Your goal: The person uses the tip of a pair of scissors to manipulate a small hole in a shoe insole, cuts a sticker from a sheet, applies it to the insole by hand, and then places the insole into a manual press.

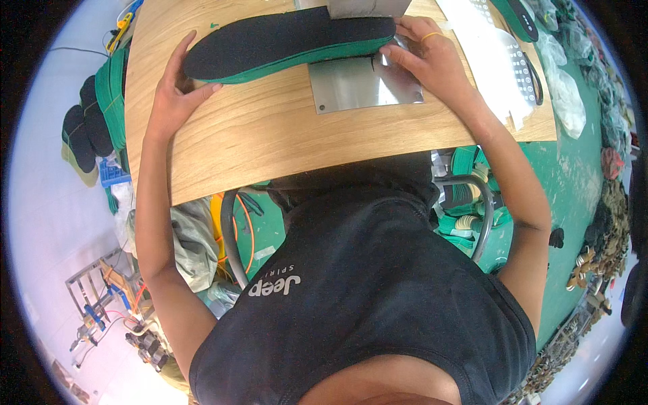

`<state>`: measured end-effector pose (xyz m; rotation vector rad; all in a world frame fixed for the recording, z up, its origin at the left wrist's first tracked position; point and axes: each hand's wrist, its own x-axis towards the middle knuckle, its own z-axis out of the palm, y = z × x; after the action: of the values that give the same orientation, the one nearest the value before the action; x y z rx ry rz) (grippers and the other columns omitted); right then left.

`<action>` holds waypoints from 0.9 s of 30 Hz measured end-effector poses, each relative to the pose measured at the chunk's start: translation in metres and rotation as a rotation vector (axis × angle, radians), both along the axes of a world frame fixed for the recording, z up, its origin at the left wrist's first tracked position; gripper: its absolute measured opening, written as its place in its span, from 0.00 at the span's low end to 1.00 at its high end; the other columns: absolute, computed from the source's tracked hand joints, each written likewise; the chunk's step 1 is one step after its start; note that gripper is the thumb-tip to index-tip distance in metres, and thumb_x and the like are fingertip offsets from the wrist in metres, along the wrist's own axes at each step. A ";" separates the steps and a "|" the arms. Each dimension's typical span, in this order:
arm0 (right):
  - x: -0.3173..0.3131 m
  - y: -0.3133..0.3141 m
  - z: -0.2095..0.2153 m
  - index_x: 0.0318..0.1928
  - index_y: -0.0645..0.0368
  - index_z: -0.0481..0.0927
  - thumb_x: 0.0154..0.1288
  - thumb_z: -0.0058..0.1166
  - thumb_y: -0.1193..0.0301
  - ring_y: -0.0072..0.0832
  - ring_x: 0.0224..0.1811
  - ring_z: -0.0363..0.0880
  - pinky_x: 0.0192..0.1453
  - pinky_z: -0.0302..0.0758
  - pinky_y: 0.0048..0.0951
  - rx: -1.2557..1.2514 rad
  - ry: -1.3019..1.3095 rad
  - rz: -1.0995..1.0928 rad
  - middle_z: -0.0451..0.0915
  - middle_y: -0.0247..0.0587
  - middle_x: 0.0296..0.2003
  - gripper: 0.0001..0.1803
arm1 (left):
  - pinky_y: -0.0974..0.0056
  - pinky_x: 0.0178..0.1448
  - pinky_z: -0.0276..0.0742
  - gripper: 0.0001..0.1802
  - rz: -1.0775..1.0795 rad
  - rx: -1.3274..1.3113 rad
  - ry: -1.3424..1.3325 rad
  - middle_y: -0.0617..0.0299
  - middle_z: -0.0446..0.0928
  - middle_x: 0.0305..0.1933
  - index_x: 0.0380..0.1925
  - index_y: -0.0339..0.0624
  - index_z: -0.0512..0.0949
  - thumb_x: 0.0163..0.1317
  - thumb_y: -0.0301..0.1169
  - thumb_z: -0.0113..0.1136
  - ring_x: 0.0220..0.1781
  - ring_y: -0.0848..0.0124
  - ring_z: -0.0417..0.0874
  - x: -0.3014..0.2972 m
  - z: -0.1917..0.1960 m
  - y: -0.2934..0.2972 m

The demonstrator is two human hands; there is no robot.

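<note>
A black insole (270, 44) with a thick green edge lies across the far part of the wooden table. My left hand (179, 94) curves round its wide left end, thumb at the near edge and fingers at the far side. At the narrow right end, my right hand (428, 57) grips it between thumb and fingers; a ring circles one finger. Under that end sits a shiny metal plate (351, 88). A metal block (368, 7) stands over the insole's far right edge, hiding a bit of it.
White printed sheets (489, 54) lie right of my right hand, and another dark insole (518, 17) is behind them. Stacked green and black insoles (108, 94) stand beyond the table's left edge. Clear plastic bags (570, 101) are on the right; the table's near edge (364, 163) meets my body.
</note>
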<state>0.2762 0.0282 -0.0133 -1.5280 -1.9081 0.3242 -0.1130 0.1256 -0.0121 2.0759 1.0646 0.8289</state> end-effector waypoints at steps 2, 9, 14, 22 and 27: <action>0.002 0.003 -0.002 0.56 0.63 0.73 0.61 0.62 0.66 0.33 0.52 0.79 0.54 0.75 0.29 0.026 0.003 0.019 0.76 0.45 0.49 0.25 | 0.72 0.39 0.74 0.47 -0.035 -0.012 -0.046 0.57 0.70 0.61 0.69 0.50 0.60 0.48 0.21 0.71 0.40 0.77 0.77 0.000 -0.001 0.000; 0.001 0.003 -0.004 0.56 0.63 0.73 0.60 0.63 0.65 0.32 0.53 0.79 0.56 0.75 0.29 -0.008 0.040 -0.014 0.76 0.44 0.51 0.26 | 0.71 0.42 0.76 0.47 -0.038 -0.083 -0.047 0.54 0.67 0.64 0.69 0.50 0.59 0.48 0.20 0.71 0.45 0.75 0.76 0.001 0.004 -0.003; 0.002 0.003 -0.006 0.57 0.63 0.73 0.60 0.63 0.66 0.32 0.53 0.78 0.56 0.74 0.28 0.031 -0.004 -0.017 0.76 0.44 0.50 0.26 | 0.71 0.42 0.75 0.47 -0.016 -0.039 -0.048 0.55 0.67 0.63 0.69 0.48 0.60 0.47 0.20 0.71 0.48 0.75 0.75 0.002 0.001 -0.004; 0.005 0.006 -0.010 0.54 0.60 0.75 0.56 0.65 0.69 0.37 0.51 0.78 0.55 0.74 0.31 0.097 0.037 0.010 0.76 0.47 0.48 0.25 | 0.68 0.49 0.75 0.48 -0.047 -0.020 -0.056 0.54 0.67 0.64 0.69 0.46 0.59 0.45 0.23 0.71 0.52 0.71 0.75 -0.001 -0.007 0.002; 0.028 -0.004 0.013 0.56 0.58 0.73 0.57 0.62 0.71 0.38 0.49 0.76 0.53 0.74 0.35 0.299 -0.091 -0.003 0.78 0.44 0.45 0.25 | 0.65 0.60 0.70 0.40 0.001 -0.027 -0.032 0.52 0.66 0.66 0.68 0.45 0.60 0.54 0.26 0.64 0.59 0.68 0.73 -0.013 -0.005 -0.006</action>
<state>0.3047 0.0240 -0.0006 -1.3647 -1.9230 -0.0332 -0.1259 0.1196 -0.0171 2.0329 1.0546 0.8413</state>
